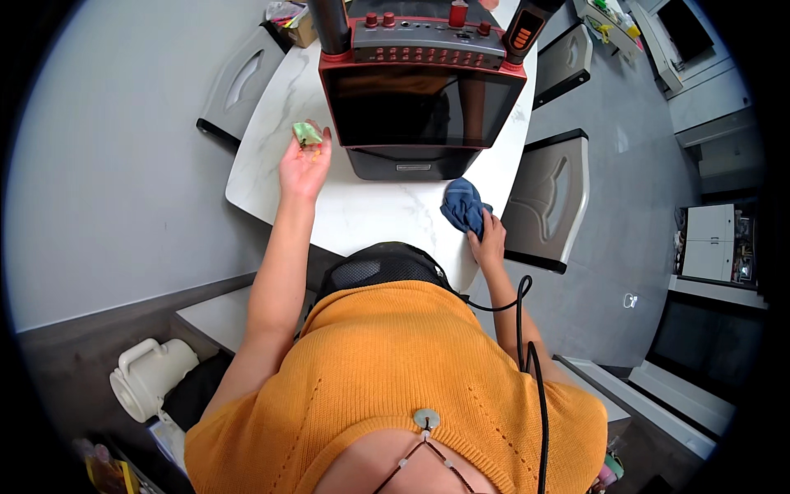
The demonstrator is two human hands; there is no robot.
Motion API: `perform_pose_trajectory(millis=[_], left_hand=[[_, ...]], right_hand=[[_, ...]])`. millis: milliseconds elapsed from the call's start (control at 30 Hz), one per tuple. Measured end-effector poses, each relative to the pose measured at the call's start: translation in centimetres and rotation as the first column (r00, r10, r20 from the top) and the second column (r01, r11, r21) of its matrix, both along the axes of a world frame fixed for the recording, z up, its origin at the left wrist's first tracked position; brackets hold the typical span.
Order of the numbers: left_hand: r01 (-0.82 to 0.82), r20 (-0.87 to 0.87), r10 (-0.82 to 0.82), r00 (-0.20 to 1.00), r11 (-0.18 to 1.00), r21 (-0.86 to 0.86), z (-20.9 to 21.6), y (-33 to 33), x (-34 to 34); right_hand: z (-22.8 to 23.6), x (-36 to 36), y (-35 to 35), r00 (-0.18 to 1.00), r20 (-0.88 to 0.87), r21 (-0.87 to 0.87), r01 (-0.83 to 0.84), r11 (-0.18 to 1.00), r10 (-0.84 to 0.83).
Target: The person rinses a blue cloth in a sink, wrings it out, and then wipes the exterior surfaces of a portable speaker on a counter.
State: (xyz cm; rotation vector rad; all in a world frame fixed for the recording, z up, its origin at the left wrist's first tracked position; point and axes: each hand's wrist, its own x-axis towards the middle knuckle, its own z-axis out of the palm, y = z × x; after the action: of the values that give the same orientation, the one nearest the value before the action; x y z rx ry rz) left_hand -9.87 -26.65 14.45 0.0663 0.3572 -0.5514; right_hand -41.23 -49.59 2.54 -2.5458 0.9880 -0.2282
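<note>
My left hand (304, 169) is turned palm up above the left side of the white marbled table (263, 177). In its fingers is a small crumpled green wrapper (307, 133), with tiny yellowish bits by it on the palm. At the table's right edge my right hand (490, 237) grips the near end of a bunched dark blue cloth (464, 204), which lies on the tabletop. Between the hands, farther back, stands a black and red karaoke speaker (411, 107) with a dark screen, knobs and rows of buttons.
Microphones, one at the right (527, 33), stand in the speaker's top corners. Grey chairs flank the table, one close to my right hand (547, 202). A black cable (520, 329) runs over my right arm. A cream jug (152, 375) sits low at the left.
</note>
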Motion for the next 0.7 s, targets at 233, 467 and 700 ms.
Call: perform_pose_trajectory(millis=[233,467,700], left_hand=[[0.108,0.061,-0.111,0.992,0.993,0.038,0.2,-0.5,0.7],[0.231,0.112,-0.226,0.968,0.972,-0.033,0.2,-1.4,2.1],[0.352,0.097,-0.341,0.935,0.927,-0.133,-1.2,-1.2,4.1]], right_hand=[[5.0,2.1,0.1,0.999,0.039,0.155,-0.042,0.987,0.036],[8.4,7.3,-0.1,0.73,0.505,0.677,-0.004,0.736,-0.461],[8.2,12.6,1.5,0.462,0.594,0.738,0.014,0.675,-0.659]])
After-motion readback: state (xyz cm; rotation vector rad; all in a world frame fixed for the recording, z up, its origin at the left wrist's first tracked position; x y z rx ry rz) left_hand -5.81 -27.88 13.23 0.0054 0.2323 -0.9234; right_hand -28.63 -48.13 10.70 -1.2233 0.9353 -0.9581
